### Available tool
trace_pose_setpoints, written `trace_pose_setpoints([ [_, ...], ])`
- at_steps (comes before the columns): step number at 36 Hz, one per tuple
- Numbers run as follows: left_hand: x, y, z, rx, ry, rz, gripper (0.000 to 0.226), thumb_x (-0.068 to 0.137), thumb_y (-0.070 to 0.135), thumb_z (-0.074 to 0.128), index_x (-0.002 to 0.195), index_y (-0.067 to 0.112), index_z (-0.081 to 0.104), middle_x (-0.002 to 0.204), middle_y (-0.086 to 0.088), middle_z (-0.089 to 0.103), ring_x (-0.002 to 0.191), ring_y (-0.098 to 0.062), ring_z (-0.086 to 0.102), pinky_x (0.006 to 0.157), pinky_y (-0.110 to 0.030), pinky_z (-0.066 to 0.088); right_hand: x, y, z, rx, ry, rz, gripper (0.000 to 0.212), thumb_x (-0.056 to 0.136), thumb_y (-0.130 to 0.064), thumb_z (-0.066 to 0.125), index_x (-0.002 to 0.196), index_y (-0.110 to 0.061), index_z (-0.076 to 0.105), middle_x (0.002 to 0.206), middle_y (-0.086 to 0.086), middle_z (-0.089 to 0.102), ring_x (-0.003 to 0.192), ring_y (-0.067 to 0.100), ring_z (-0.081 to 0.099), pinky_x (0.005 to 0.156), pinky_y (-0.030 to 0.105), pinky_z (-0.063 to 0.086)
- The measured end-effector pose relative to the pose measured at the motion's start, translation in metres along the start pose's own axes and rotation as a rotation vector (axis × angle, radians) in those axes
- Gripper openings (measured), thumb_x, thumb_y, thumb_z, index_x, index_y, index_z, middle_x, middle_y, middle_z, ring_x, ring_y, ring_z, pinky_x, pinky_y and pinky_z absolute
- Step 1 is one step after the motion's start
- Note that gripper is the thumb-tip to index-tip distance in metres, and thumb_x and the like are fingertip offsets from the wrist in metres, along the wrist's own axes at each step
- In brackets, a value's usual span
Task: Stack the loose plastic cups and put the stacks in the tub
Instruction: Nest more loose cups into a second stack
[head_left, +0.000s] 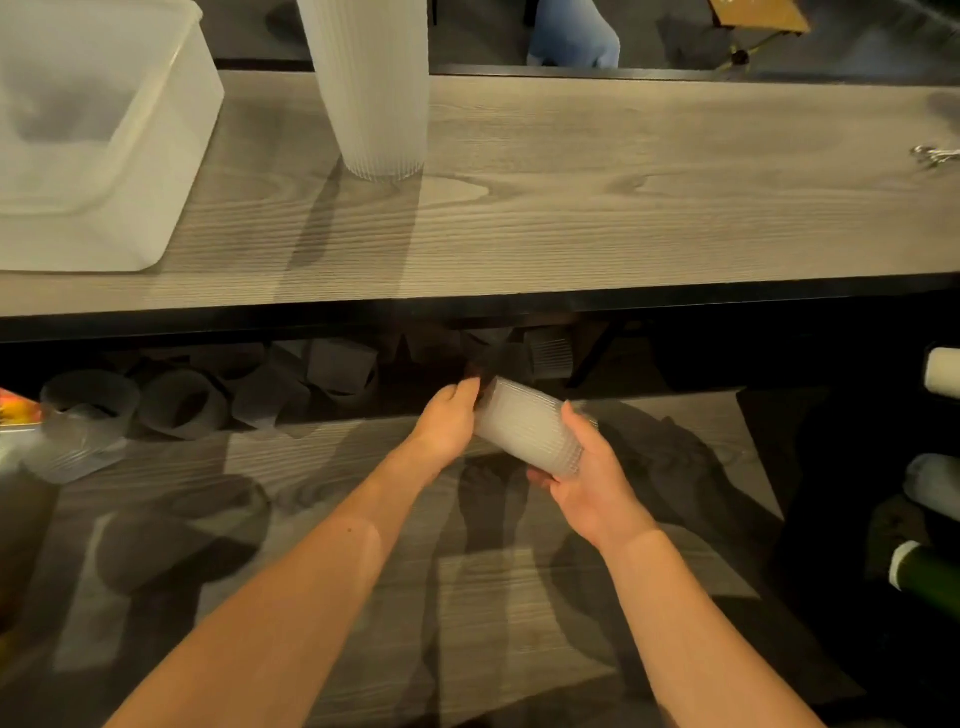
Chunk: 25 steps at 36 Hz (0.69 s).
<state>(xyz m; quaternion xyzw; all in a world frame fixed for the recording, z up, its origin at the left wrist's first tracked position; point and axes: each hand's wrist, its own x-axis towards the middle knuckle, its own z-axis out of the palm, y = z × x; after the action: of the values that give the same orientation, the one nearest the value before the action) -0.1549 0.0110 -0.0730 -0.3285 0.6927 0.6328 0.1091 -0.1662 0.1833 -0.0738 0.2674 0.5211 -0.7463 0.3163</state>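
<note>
I hold a short stack of ribbed translucent plastic cups (524, 423) on its side above the lower wooden surface. My right hand (587, 478) grips its near end from below. At the far end, my left hand (449, 421) has its fingers curled over the stack. Several loose cups (182, 402) lie tumbled in the shadow under the upper shelf, with one more loose cup (88, 415) at the left. On the upper shelf stands a tall stack of cups (374, 83), and the translucent tub (104, 130) sits at its left end.
The upper shelf's dark front edge (467, 306) runs across the view above my hands. A colourful packet (15, 410) lies at the far left. Rolls and a green bottle-like object (930, 571) crowd the dark right side. A metal clip (935, 155) rests on the shelf's right end.
</note>
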Motion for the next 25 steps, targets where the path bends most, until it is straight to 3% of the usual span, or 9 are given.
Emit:
trace_pose_setpoints([
  [2,0.005,0.008,0.005,0.259,0.092,0.040,0.047,0.105,0.036,0.034,0.123,0.000,0.060,0.108,-0.014,0.062,0.103,-0.027,0.056,0.089,-0.032,0.040,0.000,0.000,-0.002,0.021,0.095,-0.023,0.054,0.093,-0.045,0.069,0.139,-0.020,0.056,0.133,0.014,0.065,0.120,0.030,0.063,0.082,0.039,0.053],
  [3,0.009,0.012,0.009,0.409,0.081,0.078,0.045,0.105,0.032,0.033,0.128,0.001,0.057,0.116,-0.019,0.062,0.109,-0.034,0.056,0.092,-0.035,0.040,0.001,0.000,-0.003,0.032,0.139,-0.036,0.055,0.093,-0.045,0.069,0.139,-0.020,0.055,0.132,0.013,0.064,0.119,0.030,0.063,0.080,0.039,0.053],
  [6,0.021,0.019,0.020,0.730,-0.048,0.185,0.046,0.104,0.030,0.032,0.149,0.024,0.035,0.138,-0.016,0.054,0.121,-0.040,0.053,0.100,-0.044,0.041,0.002,0.000,-0.009,0.042,0.247,-0.068,0.058,0.092,-0.046,0.072,0.140,-0.019,0.054,0.125,0.011,0.066,0.108,0.026,0.066,0.071,0.036,0.055],
  [9,0.027,0.021,0.024,0.888,-0.133,0.220,0.060,0.102,0.040,0.038,0.155,0.040,0.009,0.150,-0.011,0.044,0.132,-0.038,0.046,0.106,-0.046,0.038,0.004,-0.002,-0.019,0.037,0.344,-0.064,0.062,0.089,-0.045,0.075,0.139,-0.016,0.054,0.116,0.011,0.067,0.100,0.025,0.067,0.072,0.036,0.057],
  [12,0.031,0.019,0.026,0.986,-0.140,0.200,0.056,0.097,0.053,0.044,0.147,0.030,0.038,0.142,-0.009,0.052,0.128,-0.033,0.051,0.102,-0.041,0.041,0.004,-0.001,-0.027,0.041,0.365,-0.037,0.062,0.088,-0.048,0.077,0.136,-0.015,0.056,0.117,0.012,0.068,0.102,0.028,0.068,0.071,0.036,0.058],
  [14,0.031,0.014,0.025,0.983,-0.118,0.149,0.055,0.093,0.062,0.044,0.130,0.023,0.057,0.129,-0.007,0.062,0.118,-0.030,0.058,0.094,-0.036,0.044,0.004,0.001,-0.030,0.052,0.361,-0.038,0.063,0.087,-0.048,0.077,0.137,-0.016,0.057,0.117,0.012,0.068,0.104,0.028,0.068,0.071,0.037,0.057],
  [17,0.027,0.008,0.019,0.815,-0.076,0.086,0.067,0.088,0.069,0.047,0.117,0.012,0.065,0.117,-0.010,0.066,0.113,-0.030,0.060,0.090,-0.034,0.045,0.003,0.004,-0.029,0.059,0.354,-0.046,0.063,0.086,-0.051,0.077,0.137,-0.019,0.056,0.119,0.011,0.068,0.107,0.028,0.067,0.070,0.035,0.056],
  [21,0.019,0.000,0.008,0.341,-0.005,-0.010,0.078,0.071,0.078,0.061,0.111,0.013,0.071,0.115,-0.009,0.068,0.115,-0.027,0.059,0.104,-0.039,0.044,0.004,0.007,-0.024,0.071,0.333,-0.049,0.065,0.087,-0.050,0.076,0.140,-0.020,0.053,0.126,0.010,0.065,0.113,0.028,0.064,0.072,0.036,0.053],
  [25,0.001,-0.007,0.001,0.147,-0.068,0.069,0.033,0.076,0.049,0.079,0.084,0.018,0.068,0.085,0.002,0.071,0.084,-0.013,0.068,0.073,-0.026,0.051,0.002,0.006,-0.025,0.107,0.306,-0.037,0.060,0.090,-0.047,0.075,0.138,-0.020,0.052,0.126,0.008,0.062,0.114,0.026,0.060,0.079,0.038,0.053],
])
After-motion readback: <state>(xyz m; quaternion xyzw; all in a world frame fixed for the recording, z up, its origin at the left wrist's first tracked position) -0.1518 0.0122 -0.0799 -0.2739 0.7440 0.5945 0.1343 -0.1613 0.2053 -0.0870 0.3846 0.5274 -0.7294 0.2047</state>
